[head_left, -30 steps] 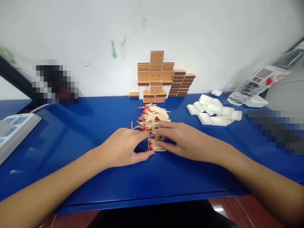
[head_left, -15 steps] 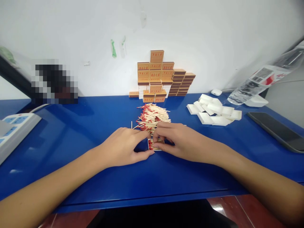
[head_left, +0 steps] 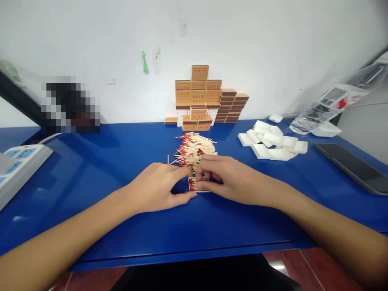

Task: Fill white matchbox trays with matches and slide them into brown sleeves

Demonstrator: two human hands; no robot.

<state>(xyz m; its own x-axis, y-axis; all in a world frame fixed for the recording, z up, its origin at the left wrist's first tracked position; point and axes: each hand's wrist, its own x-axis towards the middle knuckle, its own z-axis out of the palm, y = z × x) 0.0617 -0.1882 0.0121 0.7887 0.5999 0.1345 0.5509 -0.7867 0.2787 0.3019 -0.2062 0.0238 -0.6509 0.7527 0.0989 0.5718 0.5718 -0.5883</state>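
A small white matchbox tray (head_left: 190,190) lies on the blue table, with red-headed matches (head_left: 193,185) side by side in it. My left hand (head_left: 162,186) steadies the tray at its left end, thumb on the near edge and index finger on the far one. Over the tray, my right hand (head_left: 226,180) has thumb and fingers pinched together on matches, covering its right part. Just beyond both hands is a loose heap of matches (head_left: 198,144), heads mostly to the left.
Stacked orange matchboxes (head_left: 198,96) stand against the wall. Empty white trays (head_left: 269,141) are piled to the right, near a leaning plastic bottle (head_left: 330,103) and a dark phone (head_left: 354,165). On the left sits a power strip (head_left: 27,165).
Hardly anything differs. The fingers of my right hand have shifted very slightly over the matches in the tray; my left hand stays in place.
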